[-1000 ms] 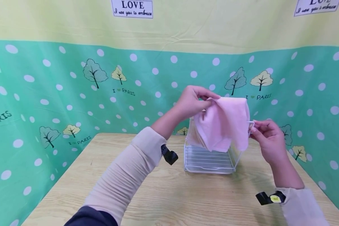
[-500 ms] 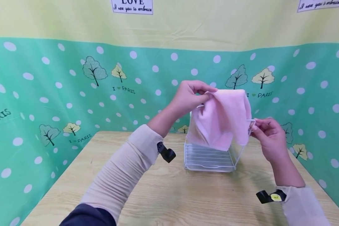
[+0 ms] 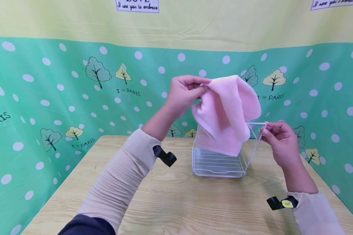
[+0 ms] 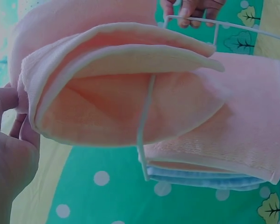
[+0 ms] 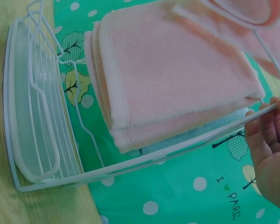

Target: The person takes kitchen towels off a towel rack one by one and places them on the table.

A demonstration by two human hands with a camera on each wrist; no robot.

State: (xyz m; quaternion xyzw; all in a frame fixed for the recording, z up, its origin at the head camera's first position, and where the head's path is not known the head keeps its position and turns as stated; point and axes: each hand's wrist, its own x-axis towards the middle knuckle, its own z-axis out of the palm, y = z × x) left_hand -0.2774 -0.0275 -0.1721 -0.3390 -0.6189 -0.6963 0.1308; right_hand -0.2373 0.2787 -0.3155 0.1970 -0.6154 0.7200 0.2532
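Note:
My left hand (image 3: 183, 94) pinches the upper left edge of a pink towel (image 3: 223, 101), raised above a white wire rack (image 3: 219, 166). Its folded layers gape in the left wrist view, near a rack wire (image 4: 141, 135); I cannot tell whether the towel is fully off that wire. Below it, another folded pink towel (image 5: 172, 70) hangs on the rack, with a blue towel (image 4: 200, 179) behind it. My right hand (image 3: 282, 143) grips the rack's upper right corner between thumb and fingers.
The rack stands toward the back of a wooden table (image 3: 176, 202), over a shallow clear tray (image 5: 25, 102). A green and yellow patterned curtain (image 3: 153, 78) hangs close behind the table and along both sides.
My left hand has moved up and left, lifting the pink towel. The right part of the rack's top bar has come into view. My right hand keeps its grip on the rack.

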